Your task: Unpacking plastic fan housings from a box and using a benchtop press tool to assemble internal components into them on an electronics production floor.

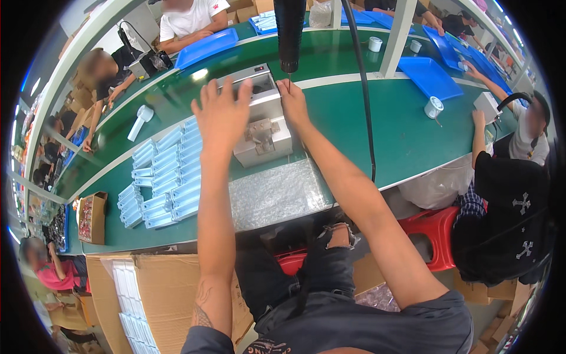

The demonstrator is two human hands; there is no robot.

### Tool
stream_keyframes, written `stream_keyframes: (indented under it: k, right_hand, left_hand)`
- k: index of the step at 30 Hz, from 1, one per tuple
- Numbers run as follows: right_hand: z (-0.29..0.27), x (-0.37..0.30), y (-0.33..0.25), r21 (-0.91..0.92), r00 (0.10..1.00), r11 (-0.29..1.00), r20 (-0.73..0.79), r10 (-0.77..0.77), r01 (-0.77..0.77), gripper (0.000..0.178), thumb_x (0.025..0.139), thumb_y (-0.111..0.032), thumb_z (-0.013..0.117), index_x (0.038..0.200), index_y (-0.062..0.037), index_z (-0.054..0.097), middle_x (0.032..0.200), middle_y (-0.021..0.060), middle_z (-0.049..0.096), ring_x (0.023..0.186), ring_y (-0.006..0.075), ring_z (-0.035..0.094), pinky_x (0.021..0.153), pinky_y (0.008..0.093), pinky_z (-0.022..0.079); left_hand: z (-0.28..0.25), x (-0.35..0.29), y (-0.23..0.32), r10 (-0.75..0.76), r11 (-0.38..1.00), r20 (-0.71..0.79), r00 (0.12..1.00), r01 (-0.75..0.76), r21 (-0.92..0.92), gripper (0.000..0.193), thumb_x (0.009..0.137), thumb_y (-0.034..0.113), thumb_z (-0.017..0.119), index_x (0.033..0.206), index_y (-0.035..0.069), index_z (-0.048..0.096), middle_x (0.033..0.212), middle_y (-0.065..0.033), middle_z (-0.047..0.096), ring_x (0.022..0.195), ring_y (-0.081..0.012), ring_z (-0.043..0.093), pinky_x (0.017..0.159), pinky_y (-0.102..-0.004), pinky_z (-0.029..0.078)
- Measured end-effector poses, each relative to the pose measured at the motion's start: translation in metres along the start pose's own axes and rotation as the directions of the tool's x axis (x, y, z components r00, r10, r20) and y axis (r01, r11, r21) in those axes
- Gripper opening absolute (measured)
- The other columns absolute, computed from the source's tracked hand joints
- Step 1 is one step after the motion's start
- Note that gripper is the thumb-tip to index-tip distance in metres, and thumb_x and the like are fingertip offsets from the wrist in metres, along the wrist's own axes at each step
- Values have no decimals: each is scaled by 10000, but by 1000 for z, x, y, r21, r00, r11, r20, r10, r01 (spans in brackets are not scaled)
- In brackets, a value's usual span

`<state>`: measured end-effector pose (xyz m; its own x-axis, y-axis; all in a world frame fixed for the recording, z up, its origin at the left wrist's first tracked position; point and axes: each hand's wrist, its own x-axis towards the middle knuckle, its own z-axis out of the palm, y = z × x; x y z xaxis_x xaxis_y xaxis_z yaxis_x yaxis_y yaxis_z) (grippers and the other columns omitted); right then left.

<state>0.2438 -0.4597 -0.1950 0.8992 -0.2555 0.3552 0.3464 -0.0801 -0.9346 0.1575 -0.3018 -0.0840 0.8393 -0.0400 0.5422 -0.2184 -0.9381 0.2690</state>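
A black electric screwdriver (289,38) hangs upright over the bench, its thin bit pointing down. At the bit's lower end is my right hand (296,106), fingertips closed around it beside a grey metal box (271,97) with a switch on top. My left hand (224,115) is raised on the box's left side, fingers spread, slightly blurred, holding nothing. Nearer to me, a metal fixture (260,134) sits on a silvery block. Several light-blue plastic housings (171,168) lie in rows left of my left forearm.
Bubble wrap (277,194) covers the bench's near edge. A white scoop-shaped part (141,121) lies far left; a small carton (92,218) stands left. Blue trays (430,76) and a white roll (433,107) are at right. A black cable (362,82) hangs right of me. Co-workers sit around.
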Motion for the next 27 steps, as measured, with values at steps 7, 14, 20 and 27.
stream_keyframes:
  k: [7, 14, 20, 27]
  right_hand:
    - [-2, 8, 6, 3, 1000, 1000, -11, -27, 27, 364, 1025, -340, 563, 1067, 2, 679, 939, 169, 728, 900, 309, 683, 834, 396, 508]
    - [1, -10, -19, 386, 996, 921, 90, 21, -55, 384, 1045, -353, 537, 1175, -26, 691, 1031, 42, 689, 953, 147, 594, 888, 297, 464]
    - [-2, -12, -27, 452, 995, 888, 76, 58, -86, 427, 1013, -383, 561, 1183, -16, 694, 1038, 57, 680, 941, 138, 600, 854, 271, 463]
    - [5, -15, -37, 505, 986, 847, 56, 156, -163, 342, 1008, -384, 598, 1041, -58, 695, 849, -15, 588, 772, 89, 501, 705, 261, 389]
  left_hand:
    - [19, 8, -29, -151, 471, 183, 971, 233, -851, 640, 1097, 467, 381, 1553, 23, 440, 1591, -180, 431, 1502, -277, 352, 1229, -362, 233]
    - [50, 5, -35, -172, 41, 45, 984, 53, -998, 619, 1090, 472, 424, 1553, 64, 466, 1646, -149, 346, 1518, -257, 317, 1250, -381, 209]
    - [78, -1, -48, -278, -62, 245, 929, 238, -969, 716, 1024, 645, 488, 1384, 35, 594, 1319, -108, 635, 1200, -213, 585, 1073, -347, 425]
    - [87, -7, -58, -251, 3, 229, 940, 237, -971, 677, 1063, 574, 471, 1469, 36, 533, 1408, -107, 593, 1265, -222, 559, 1098, -357, 418]
